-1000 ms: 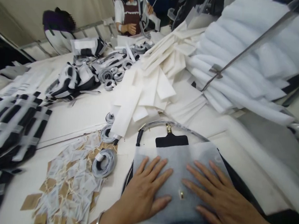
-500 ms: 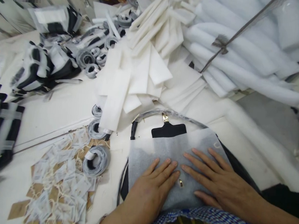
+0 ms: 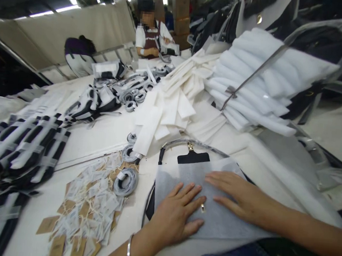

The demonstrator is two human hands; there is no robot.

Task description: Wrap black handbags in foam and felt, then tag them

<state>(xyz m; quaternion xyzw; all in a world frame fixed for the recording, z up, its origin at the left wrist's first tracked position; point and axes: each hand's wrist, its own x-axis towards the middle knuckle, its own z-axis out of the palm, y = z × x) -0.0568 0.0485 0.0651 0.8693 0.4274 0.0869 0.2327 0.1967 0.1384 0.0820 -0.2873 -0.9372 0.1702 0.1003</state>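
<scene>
A dark handbag lies flat on the table in front of me, mostly hidden under a grey translucent sheet (image 3: 191,177). Its black flap tab (image 3: 194,158) with a gold clasp (image 3: 190,146) sticks out past the far edge of the sheet, and a wrapped handle (image 3: 199,144) arcs beyond it. A small gold lock plate (image 3: 202,208) shows in the sheet between my hands. My left hand (image 3: 178,211) rests flat on the sheet's left part, fingers spread. On the right part lies my right hand (image 3: 237,194), fingers stretched out. Neither hand grips anything.
Paper tags with strings (image 3: 90,204) and a wrapped strap coil (image 3: 125,182) lie to the left. White foam pieces (image 3: 169,112) are heaped beyond the bag, beside a tied foam bundle (image 3: 251,83). Wrapped black bags (image 3: 24,148) lie far left. A co-worker (image 3: 151,35) is across the table.
The view has tilted up, bringing co-workers and the room into sight. My right hand's fingers have drawn closer together; my left thumb now shows spread out. Both hands stay on the sheet.
</scene>
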